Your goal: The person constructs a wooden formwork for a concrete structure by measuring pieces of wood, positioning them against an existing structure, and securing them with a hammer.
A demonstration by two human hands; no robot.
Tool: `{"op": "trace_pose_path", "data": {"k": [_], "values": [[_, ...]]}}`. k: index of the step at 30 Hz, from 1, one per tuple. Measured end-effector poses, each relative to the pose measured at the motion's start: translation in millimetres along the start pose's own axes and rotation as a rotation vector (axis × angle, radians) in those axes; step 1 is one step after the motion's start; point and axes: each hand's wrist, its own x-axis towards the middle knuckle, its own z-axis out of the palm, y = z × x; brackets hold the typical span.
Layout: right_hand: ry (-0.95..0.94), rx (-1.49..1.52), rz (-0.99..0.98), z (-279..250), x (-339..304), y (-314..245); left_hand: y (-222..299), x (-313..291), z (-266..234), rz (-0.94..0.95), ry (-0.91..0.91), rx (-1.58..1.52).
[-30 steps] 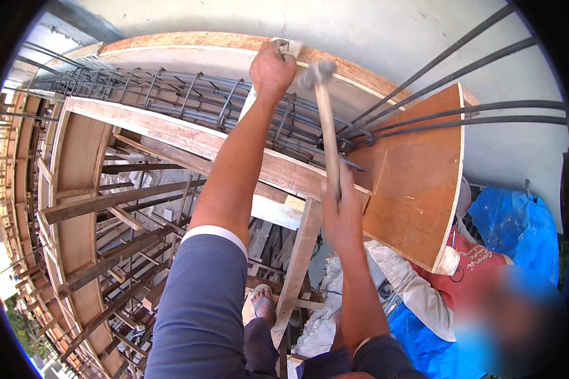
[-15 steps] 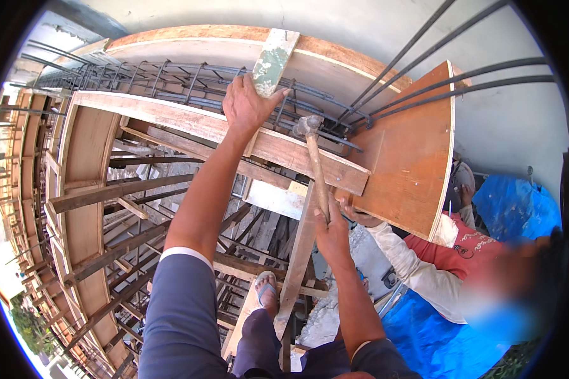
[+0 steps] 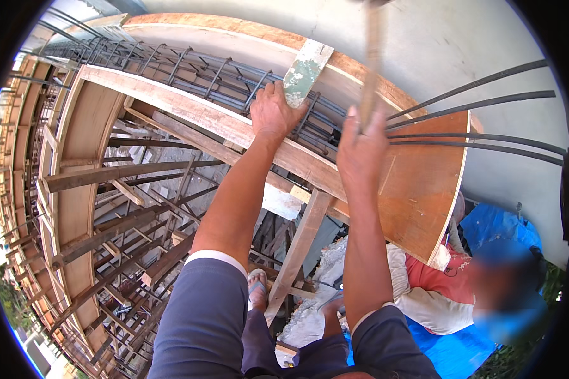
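Right hand [image 3: 362, 148] grips long tan wooden-handled hammer [image 3: 372, 60] (blurry), one o'clock: likely top-heavy, stiff; hold low. Left hand [image 3: 275, 112] on flat green-and-white painted wood strip [image 3: 306, 71], twelve o'clock (can't tell if gripping): likely light, stiff; hold edges.

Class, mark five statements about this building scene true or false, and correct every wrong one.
1. The right hand holds a hammer. True.
2. The left hand is on the blue tarp. False: it is at the lower part of the green-and-white strip.
3. The rebar cage runs between the front board and the back panel. True.
4. The hammer's head shows in full. False: the picture's top edge cuts most of it off.
5. The co-worker in the red top is at the upper left of the picture. False: the co-worker is at the lower right.
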Motion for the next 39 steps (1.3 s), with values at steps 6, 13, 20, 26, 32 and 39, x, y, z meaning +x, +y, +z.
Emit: {"op": "trace_pose_path", "data": {"k": [6,13,20,26,32,39], "values": [[-0.185,-0.217,-0.051,4,5,66,9,-2,5,0.002,-0.017,-0.021],[0.195,0.183,-0.304,5,-6,8,-2,-1,2,-0.015,-0.034,-0.014],[-0.236,-0.238,0.021,25,17,67,10,-2,2,0.01,0.001,-0.036],[0.111,0.126,-0.205,-8,-3,14,1,0,2,-0.017,-0.029,-0.046],[-0.153,-0.188,0.069,27,24,92,19,2,3,-0.008,-0.039,-0.063],[-0.069,0.184,0.095,-9,2,29,2,-1,1,-0.011,-0.037,-0.014]]}}
